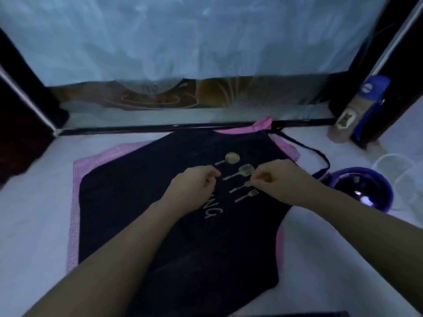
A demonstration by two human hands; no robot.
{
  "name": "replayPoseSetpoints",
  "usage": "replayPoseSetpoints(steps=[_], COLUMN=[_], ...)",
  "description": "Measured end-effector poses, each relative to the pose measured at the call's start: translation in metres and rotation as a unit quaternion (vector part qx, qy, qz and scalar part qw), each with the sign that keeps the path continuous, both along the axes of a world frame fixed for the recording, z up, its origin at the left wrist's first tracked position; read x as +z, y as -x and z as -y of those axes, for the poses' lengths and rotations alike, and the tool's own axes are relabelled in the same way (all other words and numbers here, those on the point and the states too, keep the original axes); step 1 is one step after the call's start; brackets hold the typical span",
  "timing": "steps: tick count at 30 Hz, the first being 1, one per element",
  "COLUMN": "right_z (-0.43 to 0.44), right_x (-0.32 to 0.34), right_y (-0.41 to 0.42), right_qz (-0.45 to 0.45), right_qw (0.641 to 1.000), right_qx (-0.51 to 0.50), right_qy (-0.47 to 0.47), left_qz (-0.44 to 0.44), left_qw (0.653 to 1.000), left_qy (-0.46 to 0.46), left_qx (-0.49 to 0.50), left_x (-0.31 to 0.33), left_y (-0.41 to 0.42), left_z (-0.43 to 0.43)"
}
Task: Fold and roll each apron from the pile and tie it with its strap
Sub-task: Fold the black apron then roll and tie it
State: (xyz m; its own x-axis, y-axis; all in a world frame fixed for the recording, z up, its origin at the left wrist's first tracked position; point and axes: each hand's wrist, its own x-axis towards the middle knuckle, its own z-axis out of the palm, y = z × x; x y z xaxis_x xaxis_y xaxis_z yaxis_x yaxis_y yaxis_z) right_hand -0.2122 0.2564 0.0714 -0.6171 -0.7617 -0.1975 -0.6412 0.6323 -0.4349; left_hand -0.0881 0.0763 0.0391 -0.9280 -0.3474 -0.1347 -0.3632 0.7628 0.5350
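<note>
The dark navy cloth apron (183,236) with the gold utensil print (242,177) lies spread flat, print up, on top of the pink woven apron (75,202), whose edges show along the left side and at the far right corner. Both of your hands are over its middle: your left hand (194,186) just left of the print and your right hand (277,181) partly over it. Both have curled fingers, but the blur hides whether they pinch cloth or are simply clenched. The folding looks barely begun, so take only the top layer; a pinch that goes too deep would likely drag the pink one along. Smooth outward from the centre first, then bring one long side over so the edges meet squarely, since a crooked fold makes a lopsided roll. The thin dark strap (318,154) trails off to the right toward the glossy blue round bowl (361,188); draw it clear and leave it free outside the fold, because you need it for the tie. All of this lies on a pale surface (34,213).
</note>
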Motion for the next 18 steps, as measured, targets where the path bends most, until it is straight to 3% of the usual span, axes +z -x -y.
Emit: replayPoseSetpoints(steps=[3, 6, 11, 15, 18], right_z=[0.013, 0.006, -0.013, -0.010, -0.005], right_x=[-0.062, -0.110, -0.150, -0.165, -0.172], right_y=[-0.009, -0.027, -0.049, -0.054, -0.053], right_qz=[0.135, 0.233, 0.196, 0.222, 0.190], right_qw=[0.986, 0.945, 0.887, 0.842, 0.824], right_qx=[-0.072, -0.213, -0.419, -0.491, -0.534], right_qy=[-0.060, -0.085, -0.011, 0.034, 0.009], left_qz=[0.081, 0.168, 0.277, 0.294, 0.295], left_qw=[0.997, 0.986, 0.959, 0.952, 0.951], left_qy=[-0.005, 0.008, 0.021, 0.053, 0.064], left_qx=[0.011, -0.018, -0.057, -0.072, -0.071], left_x=[-0.053, -0.098, -0.136, -0.144, -0.142], left_y=[-0.034, -0.065, -0.089, -0.094, -0.094], left_z=[0.027, 0.042, 0.055, 0.053, 0.049])
